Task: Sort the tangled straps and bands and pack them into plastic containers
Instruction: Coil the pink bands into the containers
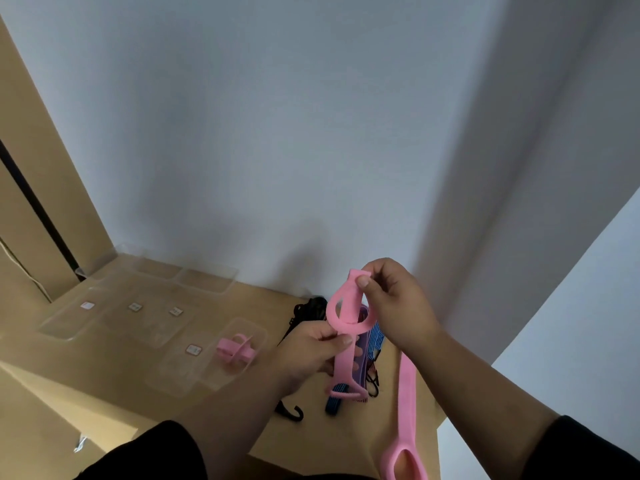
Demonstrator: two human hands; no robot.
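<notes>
I see my right hand (394,303) pinching the top of a looped pink strap (348,311) above the table (263,306); my left hand (311,351) grips it just below; its tail hangs down; another pink strap (235,348) lies in a clear container (194,375); tangled bands (372,344) sit beneath.

Two bare forearms reach into view from the bottom edge. The left arm (221,410) wears a black sleeve (156,452) pushed up toward the elbow, its cuff edge loose and rounded. The right arm (485,393) wears a matching black sleeve (588,448), likewise ending near the elbow. No rings, watch or bands show on either wrist or on the fingers (362,281).
</notes>
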